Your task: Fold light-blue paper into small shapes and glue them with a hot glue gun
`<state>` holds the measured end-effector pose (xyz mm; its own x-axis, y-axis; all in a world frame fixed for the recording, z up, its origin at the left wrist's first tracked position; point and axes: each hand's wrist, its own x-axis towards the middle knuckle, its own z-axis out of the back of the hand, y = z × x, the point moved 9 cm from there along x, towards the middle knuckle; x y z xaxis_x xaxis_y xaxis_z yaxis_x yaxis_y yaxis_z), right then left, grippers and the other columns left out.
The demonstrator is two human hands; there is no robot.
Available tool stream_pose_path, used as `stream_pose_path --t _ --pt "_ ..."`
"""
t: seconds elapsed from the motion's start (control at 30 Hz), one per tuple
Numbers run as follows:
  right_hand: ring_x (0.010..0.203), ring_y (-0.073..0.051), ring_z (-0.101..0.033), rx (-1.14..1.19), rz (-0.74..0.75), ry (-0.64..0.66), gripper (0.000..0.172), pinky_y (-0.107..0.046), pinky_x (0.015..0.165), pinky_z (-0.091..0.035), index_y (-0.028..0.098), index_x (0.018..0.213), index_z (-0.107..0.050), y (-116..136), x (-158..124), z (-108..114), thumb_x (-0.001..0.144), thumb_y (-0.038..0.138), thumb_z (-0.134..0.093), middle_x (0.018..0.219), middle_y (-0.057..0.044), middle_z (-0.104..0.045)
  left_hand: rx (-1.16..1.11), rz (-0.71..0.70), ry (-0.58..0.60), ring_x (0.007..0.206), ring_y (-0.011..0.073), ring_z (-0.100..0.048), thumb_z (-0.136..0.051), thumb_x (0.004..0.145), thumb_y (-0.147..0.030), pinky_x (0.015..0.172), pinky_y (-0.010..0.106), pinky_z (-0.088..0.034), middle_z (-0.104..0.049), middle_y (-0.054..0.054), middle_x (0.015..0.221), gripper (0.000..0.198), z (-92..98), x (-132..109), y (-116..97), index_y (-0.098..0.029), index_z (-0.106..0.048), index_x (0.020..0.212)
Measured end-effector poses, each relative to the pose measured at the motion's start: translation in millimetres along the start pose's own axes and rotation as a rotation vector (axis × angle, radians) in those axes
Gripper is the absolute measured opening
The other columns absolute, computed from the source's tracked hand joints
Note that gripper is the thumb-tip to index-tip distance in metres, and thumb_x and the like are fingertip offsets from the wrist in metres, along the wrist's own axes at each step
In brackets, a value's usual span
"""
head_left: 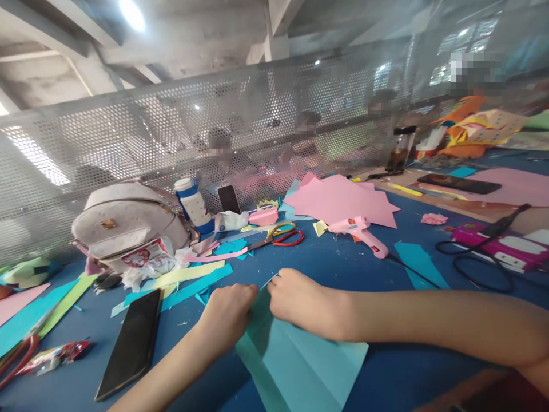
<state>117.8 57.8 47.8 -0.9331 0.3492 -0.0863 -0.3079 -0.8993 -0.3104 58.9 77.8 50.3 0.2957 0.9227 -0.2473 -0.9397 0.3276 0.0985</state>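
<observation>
A sheet of light blue paper (306, 366) with crease lines lies in front of me, its near part reaching the bottom of the view. My left hand (231, 309) is closed at the sheet's far left edge. My right hand (295, 300) grips the same far end, its fingers curled close beside the left. The fingertips and the paper inside them are partly hidden. Beyond my hands rest scissors (288, 236) with red and yellow handles and a pink glue gun (362, 233) with a black cord.
A black phone (131, 343) lies left of my left arm. Paper strips (193, 286), a pale backpack (124, 220) and a bottle (193, 203) stand farther back. Pink sheets (343, 197) lean near a perforated metal screen (141, 131). A magenta power strip (497, 246) sits at right.
</observation>
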Motion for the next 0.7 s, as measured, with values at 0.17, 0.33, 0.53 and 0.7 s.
stream_pose_path --t 0.17,0.33,0.53,0.7 --pt "0.074 -0.021 -0.057 -0.013 0.03 -0.108 0.016 -0.033 0.054 -0.025 0.017 0.074 -0.065 -5.1 4.1 11.2 0.071 0.003 -0.069 0.076 -0.006 -0.065 -0.023 0.015 -0.007 0.104 0.0318 -0.065 -0.057 0.08 -0.014 0.082 0.04 -0.051 -0.071 0.011 0.107 0.031 4.9 1.2 8.8 -0.019 -0.065 0.11" --pt "0.081 -0.022 -0.056 0.011 0.058 -0.187 0.007 -0.034 0.058 -0.027 0.017 0.078 -0.063 -22.2 0.7 29.9 0.08 0.011 -0.064 0.079 -0.005 -0.063 -0.137 0.041 -0.041 0.105 0.0281 -0.064 -0.062 0.078 -0.017 0.083 0.035 -0.049 -0.07 0.007 0.108 0.037 7.1 5.0 22.4 -0.021 -0.064 0.115" --pt "0.094 -0.022 -0.058 0.099 -0.042 -0.278 0.029 -0.03 0.063 -0.035 0.015 0.1 -0.059 -55.7 -8.4 59.2 0.077 0.026 -0.074 0.102 -0.007 -0.064 -0.181 0.104 -0.066 0.099 0.0254 -0.066 -0.059 0.079 -0.019 0.078 0.032 -0.048 -0.072 0.006 0.104 0.03 12.8 8.6 29.7 -0.022 -0.068 0.108" --pt "0.074 -0.023 -0.065 0.227 -0.199 -0.058 0.024 -0.027 0.054 -0.031 0.014 0.102 -0.062 -63.1 -5.0 31.3 0.081 0.023 -0.066 0.079 -0.008 -0.069 -0.146 0.091 -0.149 0.092 0.0256 -0.069 -0.053 0.08 -0.013 0.071 0.031 -0.047 -0.074 0.005 0.097 0.027 21.6 3.2 20.7 -0.024 -0.07 0.098"
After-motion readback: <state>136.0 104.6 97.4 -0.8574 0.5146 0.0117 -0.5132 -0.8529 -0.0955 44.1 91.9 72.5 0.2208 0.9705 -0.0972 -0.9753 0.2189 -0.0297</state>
